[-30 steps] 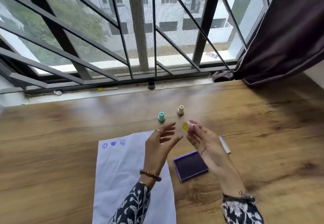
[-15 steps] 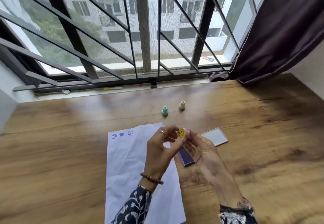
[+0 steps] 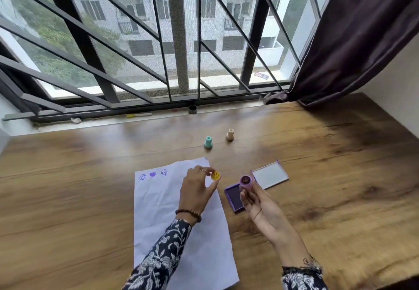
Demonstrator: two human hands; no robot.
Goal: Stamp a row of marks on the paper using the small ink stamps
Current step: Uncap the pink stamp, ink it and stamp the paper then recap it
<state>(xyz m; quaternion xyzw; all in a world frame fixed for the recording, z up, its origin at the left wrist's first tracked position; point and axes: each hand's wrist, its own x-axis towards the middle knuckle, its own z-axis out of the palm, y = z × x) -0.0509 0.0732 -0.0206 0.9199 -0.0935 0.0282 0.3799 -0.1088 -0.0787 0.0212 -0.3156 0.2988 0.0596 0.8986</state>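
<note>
Left hand (image 3: 196,190) is pinching a small round yellow smiley-face cap (image 3: 215,175) between its fingertips, above the right edge of the white paper sheet (image 3: 172,217). Right hand (image 3: 260,205) is gripping a small purple-faced ink stamp (image 3: 246,181), stamping face turned upward, over the open purple ink pad (image 3: 233,196). Three purple marks (image 3: 152,174) are lying in a row along the paper's top-left. A teal stamp (image 3: 208,142) and a beige stamp (image 3: 230,134) are standing upright farther back on the wooden table (image 3: 340,176).

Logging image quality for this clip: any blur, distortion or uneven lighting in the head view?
Head view: wide-angle bending bows the window bars; daylight glare sheens the table near the sill, with the corner under the curtain shadowed; the sleeves at the bottom edge are smeared; the stamped marks read clearly.
</note>
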